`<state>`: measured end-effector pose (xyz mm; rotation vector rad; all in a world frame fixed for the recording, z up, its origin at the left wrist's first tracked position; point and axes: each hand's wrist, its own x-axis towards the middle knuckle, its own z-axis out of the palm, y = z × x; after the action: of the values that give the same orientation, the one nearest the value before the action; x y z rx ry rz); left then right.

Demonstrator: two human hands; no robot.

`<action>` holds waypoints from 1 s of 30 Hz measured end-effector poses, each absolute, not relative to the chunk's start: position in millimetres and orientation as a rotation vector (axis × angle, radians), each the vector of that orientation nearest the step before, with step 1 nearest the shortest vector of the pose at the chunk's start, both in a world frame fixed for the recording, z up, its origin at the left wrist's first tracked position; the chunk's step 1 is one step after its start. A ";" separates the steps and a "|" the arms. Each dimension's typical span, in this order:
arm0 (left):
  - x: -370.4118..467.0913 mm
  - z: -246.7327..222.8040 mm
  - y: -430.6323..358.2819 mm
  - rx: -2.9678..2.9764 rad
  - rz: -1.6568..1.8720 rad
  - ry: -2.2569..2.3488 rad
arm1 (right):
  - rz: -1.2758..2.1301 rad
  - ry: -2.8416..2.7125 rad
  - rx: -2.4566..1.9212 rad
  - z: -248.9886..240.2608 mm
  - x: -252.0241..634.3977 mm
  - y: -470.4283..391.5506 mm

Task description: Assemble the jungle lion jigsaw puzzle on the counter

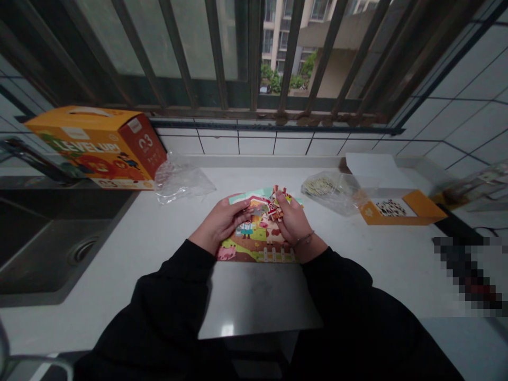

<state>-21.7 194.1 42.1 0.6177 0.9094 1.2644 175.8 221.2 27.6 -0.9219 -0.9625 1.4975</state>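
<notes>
A farm-scene jigsaw puzzle lies on the counter in front of me, with a cow, a pig and a white fence on it. My right hand is closed around several jigsaw pieces, its thumb on top, above the puzzle's right side. Opposite it, my left hand hovers over or rests on the upper left part, thumb and fingers drawn close together. What those fingers hold, if anything, is too small to make out. Both hands cover parts of the picture.
An orange carton stands at the back left, near the sink. Beside it lies a crumpled clear bag. Right of the puzzle are a clear bag of pieces and an open orange box. A metal plate extends from the front edge.
</notes>
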 end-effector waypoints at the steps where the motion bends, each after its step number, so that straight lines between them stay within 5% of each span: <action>1: -23.7 40.4 193.7 0.636 1.247 0.923 | 1.551 -0.914 -0.919 29.9 175.9 220.2; 10: -24.9 39.0 192.4 0.678 1.271 0.910 | 1.637 -0.855 -0.962 31.5 177.6 220.1; 22: -14.7 31.5 196.8 0.707 1.289 1.071 | 1.015 -1.416 -1.132 25.6 181.7 217.8; 30: -7.4 29.8 196.4 0.677 1.371 1.171 | 1.188 -1.444 -1.109 29.9 175.8 212.3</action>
<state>-7.4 196.4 29.8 0.6774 1.1715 1.3707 175.8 212.3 29.9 -1.1085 -1.4436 1.1879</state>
